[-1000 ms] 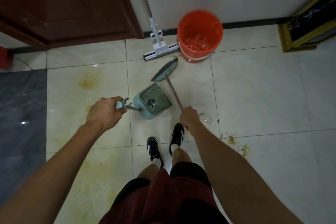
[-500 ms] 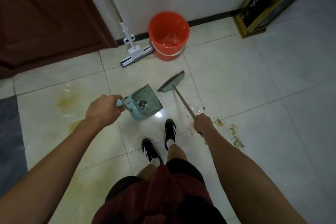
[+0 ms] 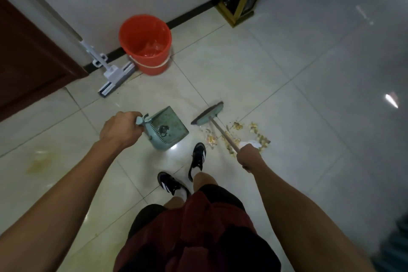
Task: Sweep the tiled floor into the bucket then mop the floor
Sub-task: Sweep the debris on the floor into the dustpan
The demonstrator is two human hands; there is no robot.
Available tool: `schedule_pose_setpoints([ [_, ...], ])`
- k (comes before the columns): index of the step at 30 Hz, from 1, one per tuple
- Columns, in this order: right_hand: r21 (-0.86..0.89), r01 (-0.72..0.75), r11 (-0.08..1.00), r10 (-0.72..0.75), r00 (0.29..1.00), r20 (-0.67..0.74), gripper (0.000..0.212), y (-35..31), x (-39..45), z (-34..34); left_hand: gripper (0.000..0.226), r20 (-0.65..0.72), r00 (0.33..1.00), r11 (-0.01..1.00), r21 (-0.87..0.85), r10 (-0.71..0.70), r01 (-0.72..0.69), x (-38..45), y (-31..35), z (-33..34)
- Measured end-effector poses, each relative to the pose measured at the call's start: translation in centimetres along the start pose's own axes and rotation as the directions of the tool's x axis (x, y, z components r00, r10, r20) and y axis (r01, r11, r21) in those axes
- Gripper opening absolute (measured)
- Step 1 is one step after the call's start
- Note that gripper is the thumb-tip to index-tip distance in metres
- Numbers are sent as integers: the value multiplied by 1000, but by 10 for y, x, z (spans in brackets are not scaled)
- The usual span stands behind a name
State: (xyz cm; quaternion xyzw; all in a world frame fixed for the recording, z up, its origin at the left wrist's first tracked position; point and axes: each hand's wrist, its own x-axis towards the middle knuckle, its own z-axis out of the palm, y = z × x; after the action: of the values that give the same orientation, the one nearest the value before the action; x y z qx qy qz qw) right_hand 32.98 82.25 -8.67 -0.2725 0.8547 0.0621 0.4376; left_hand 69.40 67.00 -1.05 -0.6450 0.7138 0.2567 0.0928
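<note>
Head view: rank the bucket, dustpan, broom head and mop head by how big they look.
1. Bucket, clearly largest.
2. Dustpan.
3. Mop head and broom head: they look about alike, and the broom head is nearer the camera, so I won't rank them.

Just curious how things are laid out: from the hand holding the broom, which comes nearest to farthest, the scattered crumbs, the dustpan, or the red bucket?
From the right hand:
1. Crumbs, on the floor just beyond it.
2. Dustpan, to its left, in the left hand.
3. Red bucket, far ahead by the wall.
</note>
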Motion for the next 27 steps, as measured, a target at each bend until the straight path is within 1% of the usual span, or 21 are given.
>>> schedule_pose_setpoints([
  [1, 18, -15, 1000, 15, 1000, -23, 7, 6, -1, -1, 5, 10, 1000, 1000, 8, 18, -18, 3, 8, 1],
  [3, 42, -3, 999, 5, 999, -44, 10, 16, -3, -2, 5, 20, 998, 998, 22, 54, -55, 6, 24, 2],
  [6, -22, 73, 997, -74, 994, -85, 19, 32, -6, 1, 6, 36, 995, 995, 42, 94, -95, 9, 45, 3],
  [8, -43, 106, 993, -110, 989, -101, 20, 41, -4, 4, 7, 39, 993, 992, 57, 107, -110, 10, 55, 5],
  [13, -79, 221, 972, -226, 972, -61, 25, 44, 11, 10, 8, 63, 994, 990, 103, 90, -96, 8, 66, 9],
  [17, -171, 276, 946, -281, 960, -1, 28, 41, 16, 9, 5, 68, 995, 985, 148, 74, -84, 2, 73, 19],
  [19, -216, 277, 936, -276, 961, 33, 30, 47, 16, 6, 4, 73, 995, 979, 182, 75, -87, 1, 79, 24],
  [21, -253, 249, 935, -247, 968, 39, 30, 61, 11, 0, 7, 84, 994, 975, 204, 71, -87, -2, 91, 30],
  [27, -341, 155, 927, -180, 983, -42, 26, 116, 7, -27, 8, 113, 989, 961, 248, 99, -125, -15, 141, 52],
])
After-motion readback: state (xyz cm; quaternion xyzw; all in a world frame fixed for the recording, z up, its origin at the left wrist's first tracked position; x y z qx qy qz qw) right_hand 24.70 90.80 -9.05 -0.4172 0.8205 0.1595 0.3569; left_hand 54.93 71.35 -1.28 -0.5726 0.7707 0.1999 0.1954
